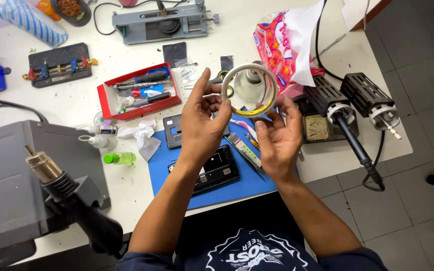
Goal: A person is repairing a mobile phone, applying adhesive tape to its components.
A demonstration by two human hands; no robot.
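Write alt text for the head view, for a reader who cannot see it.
Both hands, left hand and right hand, hold up a roll of tape above a blue mat bearing an opened phone. A red tool tray sits beyond on the white table.

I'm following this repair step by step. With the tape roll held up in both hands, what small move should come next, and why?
Probably pick the tape's free end loose with the left thumb. Both hands, left hand and right hand, hold the tape roll above the blue mat, fingertips on its rim, and no strip is pulled out yet. The opened phone lies right below.
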